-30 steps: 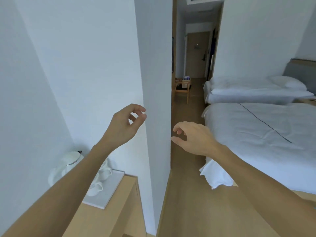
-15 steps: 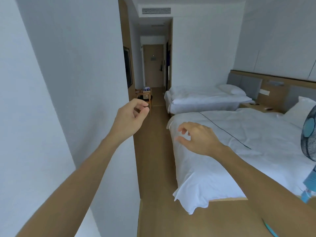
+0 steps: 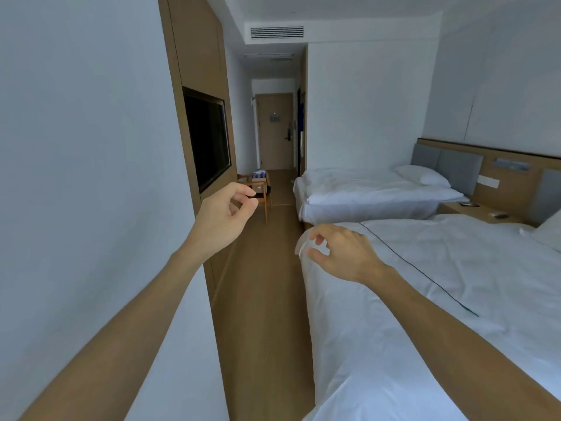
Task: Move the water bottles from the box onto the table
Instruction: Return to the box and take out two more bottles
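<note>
Far down the corridor a cardboard box (image 3: 261, 179) stands on a wooden chair (image 3: 264, 198), with the blue-and-white tops of water bottles (image 3: 258, 172) showing above its rim. Both arms are stretched out in front of me at chest height. My left hand (image 3: 223, 217) hangs in the air before the wooden wall panel, fingers loosely curled, thumb close to the forefinger, holding nothing. My right hand (image 3: 338, 253) hovers over the corner of the near bed, fingers loosely curled and empty. No table is in view.
A near bed (image 3: 425, 299) and a far bed (image 3: 370, 189) with white covers fill the right side. A wooden floor strip (image 3: 267, 299) runs between the near bed and the left wall (image 3: 76, 177). A dark TV (image 3: 209, 141) sits in the wooden panel. A door (image 3: 274, 132) closes the corridor's end.
My view has swung right and moved forward past the wall corner; the desk with the kettle has left the frame, and the TV panel and corridor have come into view. Both hands stay raised and empty.
</note>
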### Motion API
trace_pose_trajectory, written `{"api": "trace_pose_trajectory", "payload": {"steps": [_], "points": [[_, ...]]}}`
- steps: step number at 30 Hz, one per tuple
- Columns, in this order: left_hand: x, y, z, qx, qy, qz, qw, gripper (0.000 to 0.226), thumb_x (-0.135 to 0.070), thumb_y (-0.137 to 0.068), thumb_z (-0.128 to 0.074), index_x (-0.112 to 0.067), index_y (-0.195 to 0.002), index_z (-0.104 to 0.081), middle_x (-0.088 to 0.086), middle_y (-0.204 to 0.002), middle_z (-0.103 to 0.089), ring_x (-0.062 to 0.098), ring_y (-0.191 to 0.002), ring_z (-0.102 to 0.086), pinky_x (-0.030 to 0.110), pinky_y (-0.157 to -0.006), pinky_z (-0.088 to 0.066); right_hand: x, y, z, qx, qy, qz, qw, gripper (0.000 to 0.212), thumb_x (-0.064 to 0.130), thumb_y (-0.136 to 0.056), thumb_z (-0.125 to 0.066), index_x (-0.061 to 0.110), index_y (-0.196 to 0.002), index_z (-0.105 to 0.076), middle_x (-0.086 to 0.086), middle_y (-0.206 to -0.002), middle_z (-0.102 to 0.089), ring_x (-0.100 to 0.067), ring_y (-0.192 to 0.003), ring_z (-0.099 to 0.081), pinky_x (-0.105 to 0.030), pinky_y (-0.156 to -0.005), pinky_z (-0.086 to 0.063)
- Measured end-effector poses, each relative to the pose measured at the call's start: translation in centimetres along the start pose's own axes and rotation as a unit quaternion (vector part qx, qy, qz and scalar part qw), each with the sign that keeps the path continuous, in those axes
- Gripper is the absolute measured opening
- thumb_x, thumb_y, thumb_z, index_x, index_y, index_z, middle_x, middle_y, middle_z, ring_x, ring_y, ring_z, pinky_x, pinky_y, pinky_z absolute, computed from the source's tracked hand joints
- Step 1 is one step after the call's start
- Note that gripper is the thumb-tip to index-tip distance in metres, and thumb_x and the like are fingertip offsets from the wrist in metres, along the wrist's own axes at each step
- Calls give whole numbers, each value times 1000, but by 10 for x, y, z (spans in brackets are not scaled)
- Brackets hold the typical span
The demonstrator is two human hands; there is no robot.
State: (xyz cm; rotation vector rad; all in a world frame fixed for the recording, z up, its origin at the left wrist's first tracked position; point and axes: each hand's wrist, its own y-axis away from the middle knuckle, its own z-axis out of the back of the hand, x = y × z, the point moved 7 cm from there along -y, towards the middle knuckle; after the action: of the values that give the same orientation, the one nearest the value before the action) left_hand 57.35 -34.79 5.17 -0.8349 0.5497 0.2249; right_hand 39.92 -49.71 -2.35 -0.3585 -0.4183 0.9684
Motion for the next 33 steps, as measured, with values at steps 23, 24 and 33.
{"api": "trace_pose_trajectory", "payload": {"steps": [23,24,33], "points": [[247,-341,-199,28,19,34,999,18,-47,-91,-55,-39,-107,-60,-27,-96,-60,0,-82,-57,20,-71,-44,-180,-387,-198,34,-33,16,999,33,59,-88,-51,35,-111,-55,18,-99,-59,-6,-88,-59,-28,-75,-49],[258,-360,-206,31,17,31,999,18,-47,-91,-55,-40,-106,-60,-28,-95,-60,-1,-81,-57,22,-71,-45,-186,-405,-205,35,-33,11,999,33,58,-89,-51,34,-112,-55,18,-100,-59,-7,-89,-60,-29,-75,-49],[359,-498,-280,44,15,21,999,15,-47,-90,-55,-41,-104,-60,-26,-97,-61,1,-78,-58,27,-74,-50,-259,-547,-278,31,-29,-14,999,32,56,-90,-52,33,-112,-55,17,-102,-61,-5,-87,-58,-25,-72,-42]]}}
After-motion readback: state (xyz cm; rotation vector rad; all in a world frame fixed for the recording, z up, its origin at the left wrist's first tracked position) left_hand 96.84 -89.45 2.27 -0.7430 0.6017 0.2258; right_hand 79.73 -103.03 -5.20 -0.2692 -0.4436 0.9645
